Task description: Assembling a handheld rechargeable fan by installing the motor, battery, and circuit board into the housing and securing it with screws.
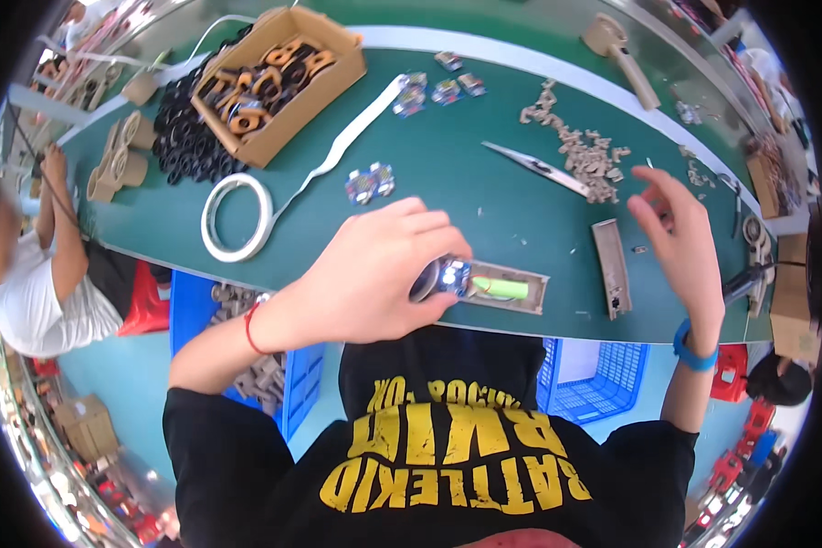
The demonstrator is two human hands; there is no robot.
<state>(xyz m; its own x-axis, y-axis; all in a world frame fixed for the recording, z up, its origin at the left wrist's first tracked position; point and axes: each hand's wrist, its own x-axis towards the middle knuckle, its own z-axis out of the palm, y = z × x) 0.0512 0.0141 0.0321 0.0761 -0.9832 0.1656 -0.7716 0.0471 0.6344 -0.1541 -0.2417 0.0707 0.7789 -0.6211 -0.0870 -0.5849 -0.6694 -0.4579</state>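
My left hand [374, 269] is closed round the round end of an open beige plastic housing [535, 300] near the table's front edge. A small blue circuit board [454, 276] shows beside my left thumb, and a green battery cell [502, 289] lies in the housing's handle part. My right hand [674, 219] is raised at the right with fingers apart and curved, nothing visible between them. Close to it lies another beige shell half [609, 265], hollow side up. Beyond sit tweezers [539, 168] and a heap of small beige plastic parts [592, 157].
A cardboard box [324, 87] of black and orange rings stands at the far left beside black rings [187, 132]. A white tape roll [237, 219] and several circuit boards [371, 183] lie on the green table. Blue crates [594, 379] stand below. Another person [46, 283] sits at left.
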